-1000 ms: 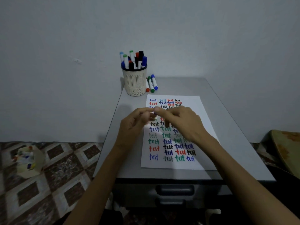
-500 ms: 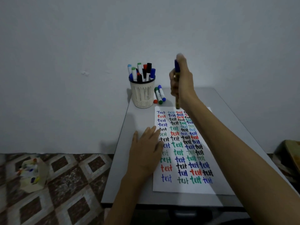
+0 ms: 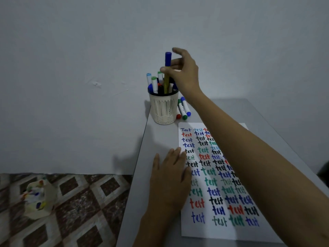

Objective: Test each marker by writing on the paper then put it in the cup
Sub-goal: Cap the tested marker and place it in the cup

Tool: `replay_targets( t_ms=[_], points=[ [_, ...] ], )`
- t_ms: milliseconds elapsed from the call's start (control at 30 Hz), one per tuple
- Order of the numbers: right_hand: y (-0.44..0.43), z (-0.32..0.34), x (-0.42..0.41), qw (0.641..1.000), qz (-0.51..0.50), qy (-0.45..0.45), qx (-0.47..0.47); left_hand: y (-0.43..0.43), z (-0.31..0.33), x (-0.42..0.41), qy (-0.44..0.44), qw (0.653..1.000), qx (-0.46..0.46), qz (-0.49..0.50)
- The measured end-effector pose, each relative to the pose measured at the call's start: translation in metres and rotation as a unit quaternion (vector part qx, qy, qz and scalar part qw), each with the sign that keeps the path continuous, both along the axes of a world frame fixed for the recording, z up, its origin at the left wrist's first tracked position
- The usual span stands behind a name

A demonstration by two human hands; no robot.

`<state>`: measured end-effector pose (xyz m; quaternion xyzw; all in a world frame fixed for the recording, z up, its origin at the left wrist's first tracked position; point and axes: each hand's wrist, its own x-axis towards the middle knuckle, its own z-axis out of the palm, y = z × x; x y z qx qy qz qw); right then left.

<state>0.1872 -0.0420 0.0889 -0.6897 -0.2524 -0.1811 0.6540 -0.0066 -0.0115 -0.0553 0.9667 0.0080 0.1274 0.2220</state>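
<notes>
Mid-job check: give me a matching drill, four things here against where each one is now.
Things:
1. held marker
2. left hand
3. loose markers
4. cup

Places:
A. lying on the table, right of the cup
B. standing at the table's far left corner
C. flat on the paper's left edge
D. pinched by the right hand, lower end in the cup

Pairs: 1-D, 2-C, 3-A, 4-B

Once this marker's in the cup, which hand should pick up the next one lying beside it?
Right: the right hand pinches the marker at the cup, near the loose markers; the left hand lies flat on the paper's edge.
</notes>
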Motion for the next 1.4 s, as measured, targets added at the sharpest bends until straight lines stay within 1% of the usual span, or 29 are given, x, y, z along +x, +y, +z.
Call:
replay_targets(
  t_ms=[67, 100, 133, 167, 200, 233, 267, 300, 333, 367, 400, 500, 567, 700, 767, 800, 833, 867, 900, 933, 967, 1000, 1033, 1133, 1167, 1233, 1300, 1333, 1400],
  points=[
    [-0.010, -0.003, 0.005, 0.997, -0.030, -0.040, 0.056, 0.000, 0.000, 0.000, -0.002, 1.000, -0.002, -0.001],
    [-0.014, -0.007, 0.011, 0.995, -0.049, -0.035, 0.081, 0.000, 0.000, 0.000, -0.004, 1.000, -0.002, -0.001],
    [-0.019, -0.014, 0.015, 0.994, -0.072, -0.016, 0.086, 0.000, 0.001, 0.000, -0.004, 1.000, -0.001, -0.001],
    [-0.023, -0.023, 0.021, 0.994, -0.095, 0.014, 0.055, 0.000, 0.002, -0.001, 0.000, 1.000, -0.002, -0.001],
    [-0.028, -0.035, 0.026, 0.993, -0.111, 0.044, -0.022, -0.001, 0.002, -0.001, 0.006, 1.000, -0.003, -0.001],
    [-0.033, -0.048, 0.031, 0.981, -0.117, 0.069, -0.138, -0.001, 0.003, -0.001, 0.012, 1.000, -0.005, -0.001],
    [-0.037, -0.062, 0.034, 0.954, -0.107, 0.086, -0.267, -0.001, 0.003, -0.001, 0.015, 1.000, -0.005, 0.000],
    [-0.040, -0.074, 0.035, 0.913, -0.083, 0.094, -0.389, -0.001, 0.003, 0.000, 0.013, 1.000, -0.004, 0.000],
    [-0.042, -0.086, 0.035, 0.871, -0.061, 0.088, -0.480, -0.001, 0.003, 0.000, 0.010, 1.000, -0.003, 0.000],
    [-0.043, -0.096, 0.035, 0.840, -0.056, 0.070, -0.536, -0.001, 0.003, 0.000, 0.005, 1.000, -0.003, 0.000],
    [-0.044, -0.104, 0.034, 0.829, -0.068, 0.047, -0.553, -0.001, 0.003, 0.000, 0.002, 1.000, -0.004, 0.000],
    [-0.048, -0.109, 0.029, 0.856, -0.146, 0.020, -0.495, 0.000, 0.003, 0.000, -0.001, 1.000, -0.011, -0.002],
    [-0.052, -0.105, 0.027, 0.864, -0.165, 0.019, -0.474, 0.000, 0.004, 0.000, -0.004, 1.000, -0.012, -0.002],
    [-0.059, -0.097, 0.028, 0.871, -0.155, 0.062, -0.462, 0.000, 0.005, -0.001, 0.006, 1.000, -0.013, -0.003],
    [-0.060, -0.096, 0.030, 0.870, -0.168, 0.094, -0.455, -0.001, 0.005, -0.001, 0.007, 1.000, -0.019, -0.003],
    [-0.060, -0.095, 0.029, 0.876, -0.177, 0.110, -0.435, -0.001, 0.005, -0.001, 0.008, 1.000, -0.021, -0.003],
    [-0.060, -0.094, 0.029, 0.888, -0.187, 0.130, -0.399, 0.000, 0.005, -0.001, 0.009, 1.000, -0.022, -0.003],
    [-0.060, -0.092, 0.028, 0.909, -0.192, 0.160, -0.334, 0.000, 0.005, -0.001, 0.009, 1.000, -0.022, -0.003],
    [-0.061, -0.090, 0.028, 0.930, -0.181, 0.214, -0.239, 0.000, 0.005, -0.001, 0.009, 1.000, -0.022, -0.004],
    [-0.062, -0.086, 0.026, 0.939, -0.146, 0.288, -0.122, 0.000, 0.004, -0.001, 0.008, 1.000, -0.021, -0.005],
    [-0.063, -0.081, 0.025, 0.931, -0.095, 0.354, -0.010, 0.000, 0.004, 0.000, 0.005, 1.000, -0.019, -0.006],
    [-0.064, -0.075, 0.022, 0.917, -0.044, 0.389, 0.074, 0.001, 0.003, 0.000, 0.000, 1.000, -0.018, -0.007],
    [-0.064, -0.068, 0.019, 0.913, -0.011, 0.389, 0.123, 0.001, 0.002, 0.000, -0.003, 1.000, -0.016, -0.009],
    [-0.061, -0.044, 0.004, 0.927, 0.110, 0.300, 0.196, 0.002, 0.002, 0.001, 0.001, 1.000, -0.019, -0.008],
    [-0.059, -0.036, -0.002, 0.934, 0.158, 0.261, 0.186, 0.001, 0.002, 0.001, 0.004, 1.000, -0.021, -0.007],
    [-0.053, -0.023, -0.013, 0.963, 0.201, 0.153, 0.093, 0.001, 0.003, 0.000, 0.008, 1.000, -0.017, -0.005],
    [-0.043, -0.014, -0.019, 0.983, 0.168, 0.072, -0.006, 0.001, 0.003, -0.001, 0.009, 1.000, -0.008, -0.004],
    [-0.037, -0.010, -0.021, 0.989, 0.138, 0.055, -0.027, 0.001, 0.003, 0.000, 0.009, 1.000, -0.007, -0.004],
    [-0.025, -0.005, -0.020, 0.997, 0.068, 0.034, -0.029, 0.001, 0.003, 0.000, 0.009, 1.000, -0.010, -0.003]
  ],
)
